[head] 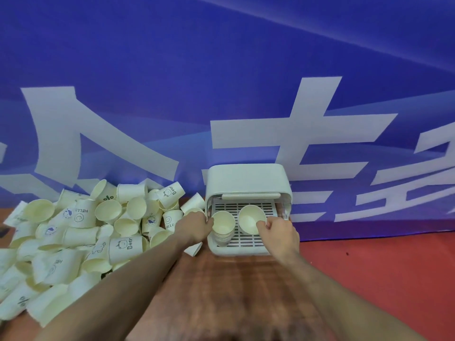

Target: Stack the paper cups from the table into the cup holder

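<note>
A white cup holder [247, 178] with a slotted grey tray stands on the wooden table [221, 286] against the blue wall. On the tray's left a stack of paper cups [222, 226] stands upright; my left hand [195, 226] grips its top cup at the left rim. My right hand [279, 233] pinches the near rim of a single paper cup [250, 217], tilted over the tray's right side. A big heap of loose paper cups [81, 232] covers the table to the left.
A blue banner [221, 82] with large white characters rises directly behind the holder. Red floor [381, 267] lies past the table's right edge. One cup [194, 249] lies wedged between my left wrist and the holder.
</note>
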Action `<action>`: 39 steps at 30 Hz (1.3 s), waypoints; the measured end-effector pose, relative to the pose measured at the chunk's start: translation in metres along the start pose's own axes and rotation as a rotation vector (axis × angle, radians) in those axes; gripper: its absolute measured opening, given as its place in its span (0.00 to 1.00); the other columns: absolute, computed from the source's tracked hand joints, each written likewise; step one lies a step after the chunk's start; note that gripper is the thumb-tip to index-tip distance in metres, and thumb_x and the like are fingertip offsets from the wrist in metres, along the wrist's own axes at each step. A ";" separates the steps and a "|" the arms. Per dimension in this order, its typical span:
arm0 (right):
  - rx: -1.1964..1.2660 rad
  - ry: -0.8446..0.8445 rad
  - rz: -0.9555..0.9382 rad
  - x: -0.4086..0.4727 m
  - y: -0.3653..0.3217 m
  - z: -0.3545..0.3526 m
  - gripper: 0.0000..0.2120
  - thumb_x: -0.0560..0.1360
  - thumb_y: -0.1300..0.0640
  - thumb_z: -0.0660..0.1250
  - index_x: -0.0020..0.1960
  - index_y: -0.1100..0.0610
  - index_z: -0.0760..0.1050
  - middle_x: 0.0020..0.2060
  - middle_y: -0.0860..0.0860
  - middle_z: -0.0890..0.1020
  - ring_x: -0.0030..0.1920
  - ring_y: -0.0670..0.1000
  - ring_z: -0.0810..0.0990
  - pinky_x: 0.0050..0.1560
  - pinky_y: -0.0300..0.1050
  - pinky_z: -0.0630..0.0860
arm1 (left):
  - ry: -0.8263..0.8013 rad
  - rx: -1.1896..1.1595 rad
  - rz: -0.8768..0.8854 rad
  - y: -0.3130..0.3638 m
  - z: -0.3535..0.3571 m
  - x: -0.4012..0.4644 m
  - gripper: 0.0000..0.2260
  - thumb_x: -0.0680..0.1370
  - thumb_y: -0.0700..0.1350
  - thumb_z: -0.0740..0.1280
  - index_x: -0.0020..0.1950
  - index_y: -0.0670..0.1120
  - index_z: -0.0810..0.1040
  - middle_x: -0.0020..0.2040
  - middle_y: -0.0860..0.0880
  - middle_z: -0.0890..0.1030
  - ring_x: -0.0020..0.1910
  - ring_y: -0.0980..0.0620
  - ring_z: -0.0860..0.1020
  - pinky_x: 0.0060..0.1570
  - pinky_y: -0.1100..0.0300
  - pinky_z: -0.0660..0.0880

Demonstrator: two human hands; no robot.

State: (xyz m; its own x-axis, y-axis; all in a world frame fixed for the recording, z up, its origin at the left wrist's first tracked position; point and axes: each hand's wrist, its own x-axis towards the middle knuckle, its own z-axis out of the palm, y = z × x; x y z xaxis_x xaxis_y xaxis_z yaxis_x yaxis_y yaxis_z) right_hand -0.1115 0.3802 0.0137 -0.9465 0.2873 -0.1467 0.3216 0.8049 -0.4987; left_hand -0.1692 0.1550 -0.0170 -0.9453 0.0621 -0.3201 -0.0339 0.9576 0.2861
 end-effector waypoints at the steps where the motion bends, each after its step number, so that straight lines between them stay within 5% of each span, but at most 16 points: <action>1: 0.006 0.003 -0.013 0.000 -0.004 -0.001 0.17 0.73 0.49 0.60 0.29 0.55 0.63 0.25 0.49 0.70 0.30 0.53 0.69 0.33 0.44 0.66 | 0.003 -0.007 -0.006 -0.003 -0.001 -0.001 0.19 0.80 0.59 0.55 0.37 0.48 0.72 0.44 0.47 0.79 0.43 0.48 0.75 0.40 0.57 0.69; 7: 0.041 -0.011 -0.116 -0.003 -0.035 0.002 0.16 0.72 0.51 0.61 0.28 0.56 0.64 0.25 0.52 0.73 0.33 0.58 0.76 0.36 0.48 0.71 | 0.028 -0.007 -0.049 -0.024 -0.009 -0.009 0.20 0.80 0.56 0.55 0.31 0.47 0.67 0.39 0.47 0.75 0.40 0.46 0.74 0.38 0.57 0.68; 11: -0.031 -0.056 -0.139 0.002 -0.048 0.013 0.16 0.73 0.50 0.60 0.29 0.56 0.65 0.28 0.54 0.76 0.35 0.57 0.77 0.39 0.48 0.67 | 0.030 -0.023 -0.085 -0.041 -0.009 -0.011 0.19 0.79 0.56 0.56 0.33 0.46 0.69 0.40 0.46 0.78 0.40 0.46 0.75 0.37 0.57 0.68; 16: -0.112 -0.106 -0.139 0.016 -0.051 0.034 0.16 0.72 0.48 0.59 0.29 0.53 0.63 0.31 0.52 0.74 0.38 0.59 0.78 0.41 0.49 0.75 | -0.001 -0.050 -0.098 -0.057 0.000 -0.016 0.19 0.80 0.57 0.56 0.36 0.47 0.71 0.42 0.46 0.80 0.42 0.46 0.77 0.39 0.56 0.70; 24: -0.265 -0.217 -0.138 0.038 -0.050 0.066 0.15 0.73 0.46 0.57 0.37 0.56 0.74 0.37 0.54 0.79 0.41 0.58 0.78 0.41 0.45 0.74 | -0.010 -0.097 -0.135 -0.070 0.006 -0.028 0.22 0.80 0.58 0.56 0.32 0.46 0.71 0.37 0.47 0.79 0.40 0.47 0.77 0.36 0.56 0.68; 31: -0.348 -0.244 -0.098 0.047 -0.049 0.077 0.16 0.74 0.46 0.57 0.44 0.57 0.77 0.42 0.54 0.81 0.44 0.57 0.80 0.44 0.45 0.74 | 0.021 -0.083 -0.114 -0.074 0.016 -0.030 0.24 0.80 0.57 0.57 0.27 0.46 0.66 0.32 0.45 0.74 0.38 0.46 0.73 0.38 0.56 0.67; 39: -0.281 -0.181 0.054 0.030 -0.055 0.073 0.20 0.72 0.42 0.57 0.40 0.57 0.78 0.38 0.52 0.80 0.41 0.57 0.79 0.41 0.45 0.74 | -0.096 -0.323 -0.090 -0.072 0.033 -0.023 0.21 0.80 0.57 0.58 0.33 0.45 0.73 0.35 0.48 0.78 0.40 0.47 0.78 0.40 0.54 0.71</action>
State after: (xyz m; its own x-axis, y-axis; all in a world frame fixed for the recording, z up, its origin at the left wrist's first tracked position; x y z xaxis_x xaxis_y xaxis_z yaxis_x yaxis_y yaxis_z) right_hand -0.1594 0.3072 -0.0255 -0.9089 0.2573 -0.3281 0.3422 0.9099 -0.2345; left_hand -0.1350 0.0942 -0.0597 -0.8998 0.0224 -0.4357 -0.2310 0.8227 0.5194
